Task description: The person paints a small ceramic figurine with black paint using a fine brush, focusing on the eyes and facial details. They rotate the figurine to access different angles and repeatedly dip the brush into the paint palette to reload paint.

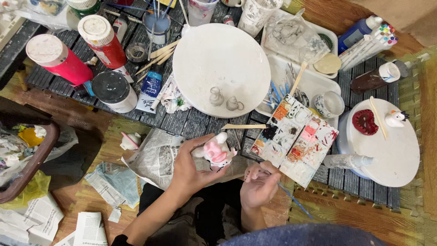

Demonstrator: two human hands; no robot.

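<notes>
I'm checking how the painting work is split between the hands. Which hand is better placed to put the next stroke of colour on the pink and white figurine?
Probably the right hand: it holds the thin brush beside the paint palette. The left hand is occupied gripping the figurine.

There is one view only, from a camera on the person's head, looking almost straight down. It sits close above the hands, which lie low in the middle of the picture. Beyond them the dark slatted surface fills the upper half. The floor shows at left; its far left edge is probably cut off.
</notes>
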